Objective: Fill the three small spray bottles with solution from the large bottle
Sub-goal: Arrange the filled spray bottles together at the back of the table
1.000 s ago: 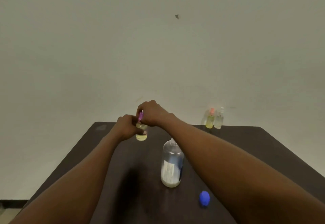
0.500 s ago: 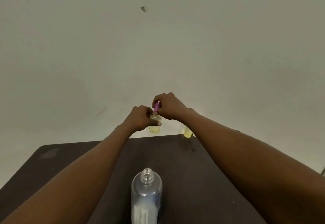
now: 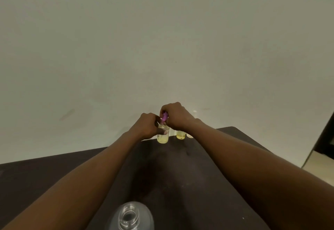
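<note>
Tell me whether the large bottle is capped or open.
Open. The large bottle stands at the bottom edge with its clear neck bare; the head view looks straight into its round mouth, and no cap sits on it.

A small clear spray bottle (image 3: pixel 163 135) holding pale yellow liquid stands upright at twelve o'clock, its purple spray top (image 3: pixel 164 117) showing above. Just to its three o'clock sits a second small bottle (image 3: pixel 181 134) with yellow liquid. At six o'clock the large clear bottle (image 3: pixel 129 217) stands uncapped, mouth open.
</note>
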